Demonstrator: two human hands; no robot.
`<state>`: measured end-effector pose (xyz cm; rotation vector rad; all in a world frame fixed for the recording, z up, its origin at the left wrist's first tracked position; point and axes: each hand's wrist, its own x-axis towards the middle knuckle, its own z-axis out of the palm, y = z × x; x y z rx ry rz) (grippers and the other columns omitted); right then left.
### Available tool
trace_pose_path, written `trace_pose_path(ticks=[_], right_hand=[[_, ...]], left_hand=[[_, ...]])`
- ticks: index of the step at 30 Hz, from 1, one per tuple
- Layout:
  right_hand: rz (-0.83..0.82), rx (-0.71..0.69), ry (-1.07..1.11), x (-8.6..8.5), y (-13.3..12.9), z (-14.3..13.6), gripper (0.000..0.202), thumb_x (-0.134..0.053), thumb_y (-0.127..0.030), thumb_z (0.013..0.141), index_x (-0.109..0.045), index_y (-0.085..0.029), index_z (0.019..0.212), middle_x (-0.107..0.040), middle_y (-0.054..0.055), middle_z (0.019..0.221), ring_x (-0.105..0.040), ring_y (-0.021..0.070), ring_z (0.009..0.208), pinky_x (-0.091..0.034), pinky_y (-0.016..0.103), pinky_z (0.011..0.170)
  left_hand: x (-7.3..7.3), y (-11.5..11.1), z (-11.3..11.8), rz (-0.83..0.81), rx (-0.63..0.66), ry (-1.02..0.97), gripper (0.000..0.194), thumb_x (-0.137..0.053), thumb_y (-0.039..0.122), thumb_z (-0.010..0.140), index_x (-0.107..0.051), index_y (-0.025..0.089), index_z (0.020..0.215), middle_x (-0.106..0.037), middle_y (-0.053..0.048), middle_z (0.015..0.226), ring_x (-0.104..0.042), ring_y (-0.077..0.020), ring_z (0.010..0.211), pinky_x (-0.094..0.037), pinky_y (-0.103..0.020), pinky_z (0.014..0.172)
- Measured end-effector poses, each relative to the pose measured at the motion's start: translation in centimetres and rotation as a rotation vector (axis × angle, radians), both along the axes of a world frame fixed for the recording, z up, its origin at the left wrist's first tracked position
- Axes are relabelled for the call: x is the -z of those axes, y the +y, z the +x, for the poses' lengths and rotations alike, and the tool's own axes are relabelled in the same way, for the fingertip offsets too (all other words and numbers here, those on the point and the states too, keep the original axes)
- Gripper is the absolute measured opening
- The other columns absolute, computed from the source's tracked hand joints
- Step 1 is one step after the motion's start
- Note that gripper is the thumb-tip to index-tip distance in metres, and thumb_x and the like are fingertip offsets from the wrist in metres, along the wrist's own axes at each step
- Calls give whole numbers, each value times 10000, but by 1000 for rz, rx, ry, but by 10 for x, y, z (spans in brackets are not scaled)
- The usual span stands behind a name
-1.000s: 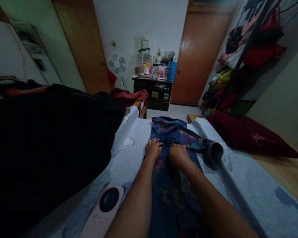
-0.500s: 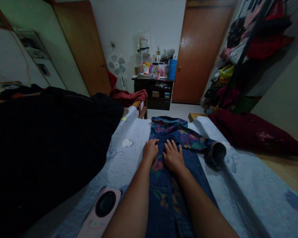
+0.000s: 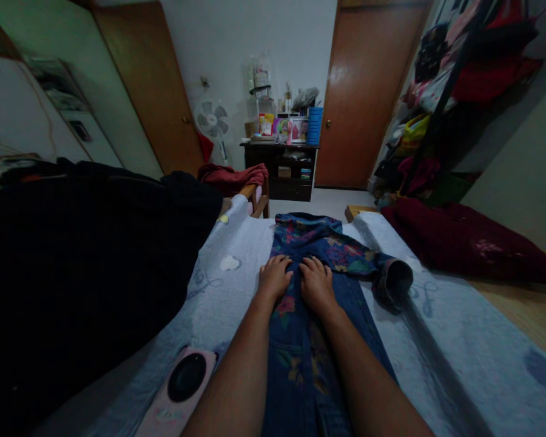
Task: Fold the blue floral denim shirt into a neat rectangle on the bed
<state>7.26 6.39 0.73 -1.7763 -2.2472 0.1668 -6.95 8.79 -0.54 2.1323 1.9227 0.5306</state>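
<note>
A long blue denim garment (image 3: 289,358) with a floral print lies lengthwise on the bed in front of me, its collar end away from me. One sleeve (image 3: 355,255) stretches to the right and ends in a round cuff opening. My left hand (image 3: 275,280) rests on the left part of the garment, fingers slightly bent and apart. Beside it, my right hand (image 3: 317,286) presses palm down near the middle, just below the sleeve, with its fingers spread a little. Both forearms cover parts of the cloth.
Left of my forearm lies a pink phone-like object (image 3: 182,382) with a black disc. Black cloth (image 3: 86,261) fills the left side, and a dark red cushion (image 3: 473,246) lies right on the patterned bed sheet (image 3: 230,303). A fan (image 3: 212,119) and cabinet (image 3: 277,188) stand beyond.
My left hand's fingers have spread out over the cloth. The right hand's fingers have drawn in and bent slightly. The garment has hardly moved.
</note>
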Motion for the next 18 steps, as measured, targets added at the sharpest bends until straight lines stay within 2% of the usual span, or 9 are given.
trace_pose_path(ticks=[5,8,12,18], right_hand=[[15,-5,16,6,4,3,512,-343,-146,882,-532,-204,1354,-320,49,1563,-187,245,1449,-142,498,1145],[52,-18,23,7,6,3,578,-348,-106,855,-460,-170,1419,-231,53,1597,-99,231,1476,-93,490,1162],[111,-56,47,6,6,2,645,-346,-110,855,-327,-163,1497,-186,40,1608,-77,189,1481,-45,464,1178],[-70,-53,-48,10,6,1,576,-347,-271,917,-352,-187,1486,-195,33,1604,-102,214,1479,-78,516,1169]], left_hand=[[1,0,2,16,-9,-8,354,-557,211,893,-616,290,1233,-537,-28,1394,-445,-207,1300,-381,-407,1046],[2,1,3,25,-11,-4,367,-536,177,898,-613,292,1238,-537,-23,1398,-443,-197,1306,-378,-401,1049],[4,1,4,25,5,-2,376,-524,159,896,-613,279,1240,-531,-24,1410,-447,-189,1309,-378,-388,1055],[5,1,4,42,20,11,398,-482,146,912,-577,259,1282,-518,-40,1426,-438,-188,1330,-365,-372,1083]])
